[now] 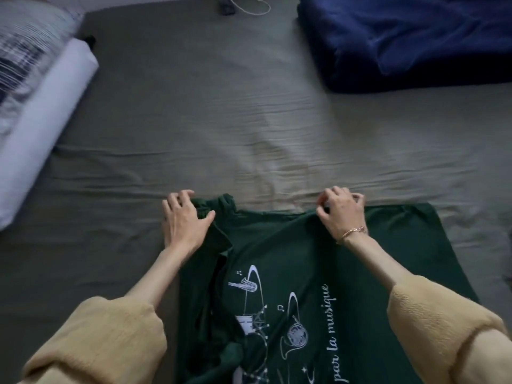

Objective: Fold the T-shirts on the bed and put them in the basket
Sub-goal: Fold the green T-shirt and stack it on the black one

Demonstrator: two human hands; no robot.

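A dark green T-shirt (pixel 279 253) with a white music print lies on the grey-green bed sheet (pixel 221 120), its left side folded inward. My left hand (pixel 184 220) grips the shirt's far left corner, fingers curled over the edge and thumb on the cloth. My right hand (pixel 342 214) pinches the shirt's far edge with curled fingers; a bracelet sits on that wrist. Both forearms wear yellow sleeves. No basket is in view.
A dark blue blanket (pixel 410 40) is heaped at the back right. A white pillow (pixel 47 120) and a striped cloth (pixel 25 42) lie at the left edge. A white cable (pixel 253 8) and a small dark object (pixel 227 8) lie at the far edge.
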